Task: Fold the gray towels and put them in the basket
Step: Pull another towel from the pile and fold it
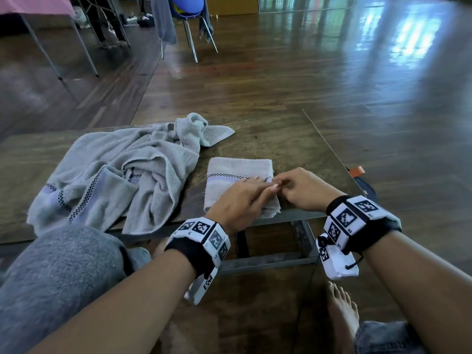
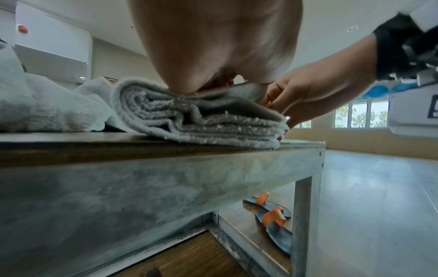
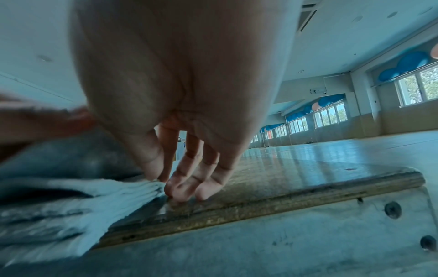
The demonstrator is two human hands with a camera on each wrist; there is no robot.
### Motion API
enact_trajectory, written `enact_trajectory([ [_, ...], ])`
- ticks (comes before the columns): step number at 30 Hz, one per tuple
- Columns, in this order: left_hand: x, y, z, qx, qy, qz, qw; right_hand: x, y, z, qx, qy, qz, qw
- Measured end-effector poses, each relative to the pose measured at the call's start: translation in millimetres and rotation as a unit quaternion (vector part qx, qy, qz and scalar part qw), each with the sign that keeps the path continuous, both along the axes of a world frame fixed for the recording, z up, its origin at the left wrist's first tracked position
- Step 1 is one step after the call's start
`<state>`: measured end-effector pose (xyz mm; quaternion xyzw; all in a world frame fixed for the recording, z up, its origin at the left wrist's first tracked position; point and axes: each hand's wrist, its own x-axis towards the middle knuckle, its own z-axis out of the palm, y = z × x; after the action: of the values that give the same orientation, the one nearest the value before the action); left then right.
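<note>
1. The folded towel [image 1: 237, 175] is a gray terry rectangle folded into several stacked layers, lying flat near the front right part of the table [image 1: 293, 139]. A band of black-and-white checks and a pale lilac stripe runs across its top. In the left wrist view its layered edges [image 2: 201, 120] show as a neat stack at the table's front edge.
2. The unfolded towels [image 1: 122, 169] are a crumpled gray heap to the left of the folded one, just beside it. They carry the same checked band and lilac stripe, and their front edge droops over the table's near side.
</note>
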<state>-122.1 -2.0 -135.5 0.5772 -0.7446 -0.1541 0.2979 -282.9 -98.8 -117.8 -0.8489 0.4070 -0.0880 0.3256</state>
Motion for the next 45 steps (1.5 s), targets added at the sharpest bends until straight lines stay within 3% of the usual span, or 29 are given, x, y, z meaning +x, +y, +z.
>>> enact_trajectory([
  [4,-3.2,0.9,-7.6,0.039,-0.108,0.026,0.993,0.6,1.2,-1.7,-0.007,0.003,-0.040,0.999],
  [6,-3.5,0.5,-9.2,0.039,-0.123,0.021,0.991,3.6,6.8,-1.7,-0.017,-0.022,-0.048,0.998],
  [8,-1.6,-0.2,-7.4,0.065,-0.122,0.006,0.990,8.6,12.2,-2.0,-0.052,0.021,-0.018,0.998],
  [11,4.9,-3.0,2.3,0.108,-0.020,-0.019,0.994,15.3,18.5,-2.8,-0.091,0.098,0.008,0.991],
  [13,12.6,-8.3,10.4,0.064,0.074,0.028,0.995,17.7,17.8,-2.2,-0.091,0.096,-0.006,0.991],
  [14,18.1,-12.4,12.7,0.028,0.065,0.063,0.995,18.8,17.3,-2.2,-0.093,0.095,-0.018,0.991],
  [16,29.2,-19.0,10.9,-0.012,-0.059,0.125,0.990,22.4,18.6,-3.4,-0.134,0.104,-0.039,0.985],
  [18,33.0,-18.4,0.8,0.047,-0.175,0.167,0.969,28.0,21.8,-5.0,-0.239,0.121,-0.050,0.962],
  [20,28.8,-14.4,-10.6,0.111,-0.208,0.173,0.956,36.3,25.7,-8.3,-0.300,0.102,-0.040,0.948],
  [25,20.8,-13.2,-22.7,0.130,-0.242,0.117,0.954,54.7,32.0,-27.4,-0.214,0.009,-0.007,0.977],
  [32,30.7,-19.2,-23.8,0.152,-0.178,0.122,0.965,52.8,21.3,-49.0,-0.142,0.071,-0.031,0.987],
  [37,40.9,-19.3,-25.0,0.173,-0.129,0.161,0.963,45.0,22.6,-57.5,-0.154,0.084,-0.051,0.983],
  [45,43.9,-14.7,-26.3,0.184,-0.122,0.179,0.959,29.7,23.9,-61.8,-0.137,0.092,-0.073,0.984],
])
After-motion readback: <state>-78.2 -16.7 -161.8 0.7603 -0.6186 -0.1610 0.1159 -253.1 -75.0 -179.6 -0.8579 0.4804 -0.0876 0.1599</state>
